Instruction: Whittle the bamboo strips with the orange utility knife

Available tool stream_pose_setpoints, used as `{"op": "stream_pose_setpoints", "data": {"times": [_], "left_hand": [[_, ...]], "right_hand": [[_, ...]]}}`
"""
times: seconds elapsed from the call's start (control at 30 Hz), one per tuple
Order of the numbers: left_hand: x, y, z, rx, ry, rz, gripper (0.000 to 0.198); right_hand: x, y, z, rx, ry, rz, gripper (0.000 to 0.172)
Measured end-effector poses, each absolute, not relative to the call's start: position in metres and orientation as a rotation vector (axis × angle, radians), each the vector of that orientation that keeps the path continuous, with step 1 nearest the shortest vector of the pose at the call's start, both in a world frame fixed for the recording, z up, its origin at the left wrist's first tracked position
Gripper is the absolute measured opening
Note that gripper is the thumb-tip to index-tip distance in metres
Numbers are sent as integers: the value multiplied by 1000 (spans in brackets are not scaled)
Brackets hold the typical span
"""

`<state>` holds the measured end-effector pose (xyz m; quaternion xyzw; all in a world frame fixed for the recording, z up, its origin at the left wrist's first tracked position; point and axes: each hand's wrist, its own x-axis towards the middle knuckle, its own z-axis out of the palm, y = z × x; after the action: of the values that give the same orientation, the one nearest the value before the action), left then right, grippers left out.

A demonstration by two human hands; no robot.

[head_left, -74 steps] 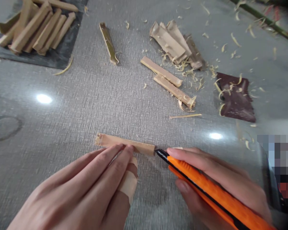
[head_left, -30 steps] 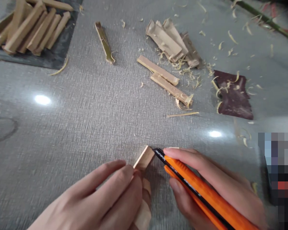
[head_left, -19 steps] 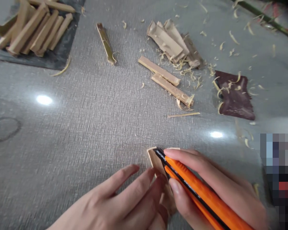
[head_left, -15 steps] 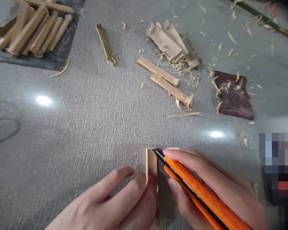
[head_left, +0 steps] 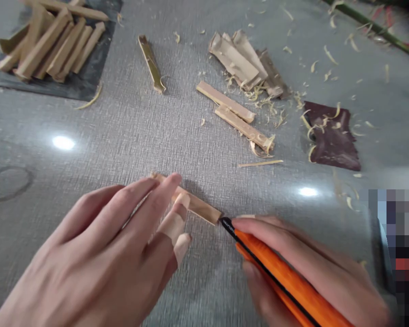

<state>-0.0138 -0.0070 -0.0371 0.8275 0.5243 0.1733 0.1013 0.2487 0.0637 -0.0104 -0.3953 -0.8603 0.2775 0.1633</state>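
Note:
My left hand (head_left: 116, 240) reaches over a short flat wooden strip (head_left: 204, 211), its fingers stretched out and resting on the strip's left part. Light tape wraps the index finger and thumb, and the thumb stays apart from the wood. In my right hand (head_left: 293, 254) is an orange-and-black utility knife (head_left: 276, 277), gripped between thumb and fingers. Its black tip meets or nearly meets the strip's right end; I cannot tell whether it touches. The blade itself is hard to make out.
Several wooden sticks (head_left: 57, 50) lie piled on a dark mat (head_left: 85, 86) at upper left. A green-skinned strip (head_left: 152, 66), two pale strips (head_left: 228, 102), stacked pieces (head_left: 238, 59), curled shavings and a dark red sheet (head_left: 330, 136) are spread beyond my hands. A green stalk (head_left: 368, 25) crosses upper right.
The wooden strip has turned from pointing away from me to lying slantwise, farther left. My left hand has moved forward and left, its fingers unfolding over it. The knife has barely moved.

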Motion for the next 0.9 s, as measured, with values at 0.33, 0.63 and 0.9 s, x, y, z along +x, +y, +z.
{"op": "stream_pose_setpoints", "data": {"times": [0.33, 0.63, 0.9], "left_hand": [[-5, -8, -35, 2414, 1609, 650, 17], [20, -5, -40, 2444, 1197, 733, 27], [24, -5, -37, 2557, 1291, 667, 39]], "right_hand": [[249, 62, -12, -1158, -2454, 748, 33], [250, 59, -12, -1136, -2459, 750, 37], [246, 62, -13, -1095, -2467, 736, 36]]}}
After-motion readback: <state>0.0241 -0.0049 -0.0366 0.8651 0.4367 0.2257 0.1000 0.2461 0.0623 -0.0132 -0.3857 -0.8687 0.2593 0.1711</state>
